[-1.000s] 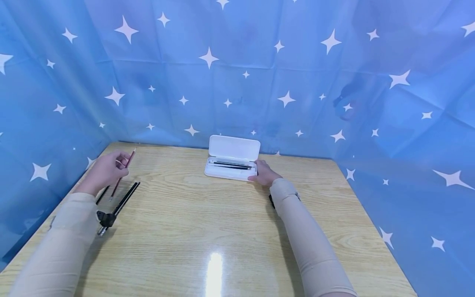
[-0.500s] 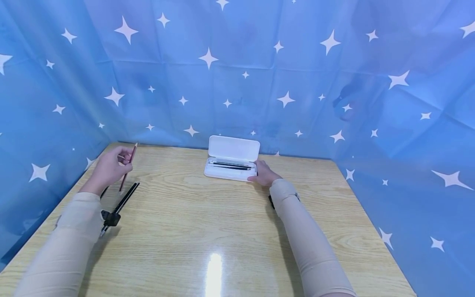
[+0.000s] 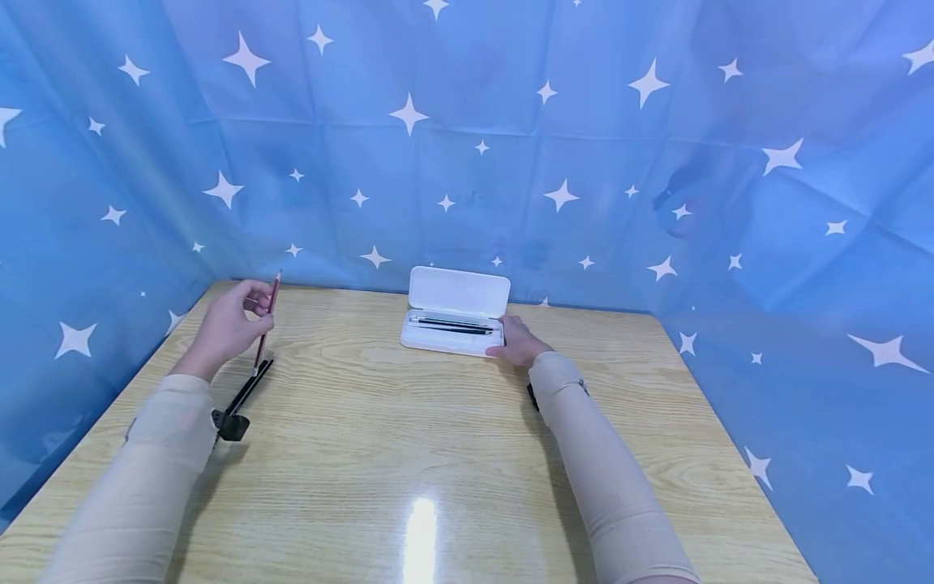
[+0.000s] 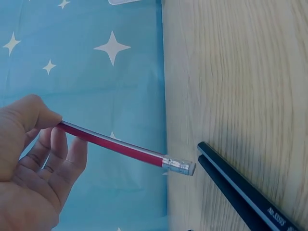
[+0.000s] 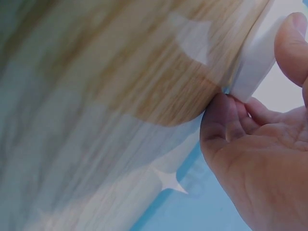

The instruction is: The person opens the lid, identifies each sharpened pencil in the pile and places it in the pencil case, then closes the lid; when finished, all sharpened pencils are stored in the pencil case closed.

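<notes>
In the head view my left hand (image 3: 232,324) is raised over the left side of the table, pinching a red pencil (image 4: 115,144) between thumb and fingers. The pencil tilts, sharpened tip up, with its metal band and eraser pointing down. Below it two black pencils (image 4: 240,187) lie side by side on the wood, partly hidden by the left wrist in the head view. My right hand (image 3: 520,342) grips the right end of a white pencil case (image 3: 460,292), thumb at the front. The case's lid stands up, and dark pencils (image 3: 456,326) lie inside it.
The wooden table (image 3: 379,454) ends at a blue curtain (image 3: 467,219) with white stars, which hangs behind and along both sides. The pencil case stands near the table's back edge. A black wrist camera (image 3: 232,425) is strapped under the left sleeve.
My left hand has moved to the right and a little away from me with the red pencil, which now stands more upright. The right hand and the case have stayed put.
</notes>
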Tool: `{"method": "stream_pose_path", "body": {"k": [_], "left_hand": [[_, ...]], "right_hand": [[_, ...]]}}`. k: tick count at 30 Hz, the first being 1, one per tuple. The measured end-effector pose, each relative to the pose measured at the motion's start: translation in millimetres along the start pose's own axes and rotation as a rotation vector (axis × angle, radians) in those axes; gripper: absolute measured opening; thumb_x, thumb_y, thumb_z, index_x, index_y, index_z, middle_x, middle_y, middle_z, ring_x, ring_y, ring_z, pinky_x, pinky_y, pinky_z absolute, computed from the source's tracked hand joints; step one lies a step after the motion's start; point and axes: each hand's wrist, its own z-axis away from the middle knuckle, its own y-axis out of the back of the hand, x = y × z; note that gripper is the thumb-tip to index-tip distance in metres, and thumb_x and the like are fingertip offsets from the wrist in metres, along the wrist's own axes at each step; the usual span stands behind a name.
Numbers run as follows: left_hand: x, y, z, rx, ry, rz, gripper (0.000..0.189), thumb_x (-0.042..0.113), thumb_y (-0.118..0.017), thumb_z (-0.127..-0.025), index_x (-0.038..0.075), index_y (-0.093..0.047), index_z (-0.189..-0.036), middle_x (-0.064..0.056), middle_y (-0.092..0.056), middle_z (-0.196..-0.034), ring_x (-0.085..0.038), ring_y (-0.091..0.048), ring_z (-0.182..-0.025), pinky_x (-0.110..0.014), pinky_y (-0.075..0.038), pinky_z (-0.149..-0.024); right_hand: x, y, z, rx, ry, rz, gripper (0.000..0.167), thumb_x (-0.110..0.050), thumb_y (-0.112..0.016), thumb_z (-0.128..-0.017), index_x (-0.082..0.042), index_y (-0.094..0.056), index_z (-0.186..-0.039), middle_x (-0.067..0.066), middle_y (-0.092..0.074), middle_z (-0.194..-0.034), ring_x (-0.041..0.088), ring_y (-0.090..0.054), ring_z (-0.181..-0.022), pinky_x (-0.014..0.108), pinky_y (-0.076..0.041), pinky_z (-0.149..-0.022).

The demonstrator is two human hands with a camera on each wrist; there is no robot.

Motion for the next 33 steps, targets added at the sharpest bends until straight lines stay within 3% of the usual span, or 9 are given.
{"method": "stream_pose_path", "body": {"k": [18,26,33], "left_hand": [[17.4,-16.1,-14.0,0.019,-0.032,0.048,0.033,-0.003,-0.061,-0.090,-0.003,-0.056,-0.122,-0.017,-0.061,-0.108,-0.028,-0.057,-0.097,-0.027,-0.043,-0.077],[24.5,-26.9,-22.0,0.042,-0.029,0.085,0.032,-0.003,-0.060,-0.091,-0.001,-0.056,-0.123,-0.016,-0.060,-0.108,-0.028,-0.056,-0.100,-0.037,-0.041,-0.083],[32.4,-37.0,-26.2,0.040,-0.047,0.118,0.031,-0.002,-0.060,-0.093,0.000,-0.055,-0.124,-0.015,-0.059,-0.107,-0.027,-0.056,-0.099,-0.037,-0.044,-0.082]], "right_hand": [[-5.2,1.1,6.4,0.000,-0.002,0.003,0.079,-0.034,-0.063,-0.102,0.001,-0.021,-0.157,0.023,-0.030,-0.156,0.036,-0.032,-0.145,0.049,-0.029,-0.118],[-4.7,0.8,4.9,-0.009,-0.024,0.016,0.080,-0.036,-0.062,-0.102,-0.001,-0.019,-0.159,0.021,-0.027,-0.159,0.035,-0.027,-0.149,0.048,-0.027,-0.120],[-5.8,2.9,5.2,-0.007,-0.029,0.007,0.078,-0.035,-0.063,-0.102,0.000,-0.020,-0.158,0.022,-0.028,-0.158,0.036,-0.026,-0.149,0.049,-0.027,-0.120]]}}
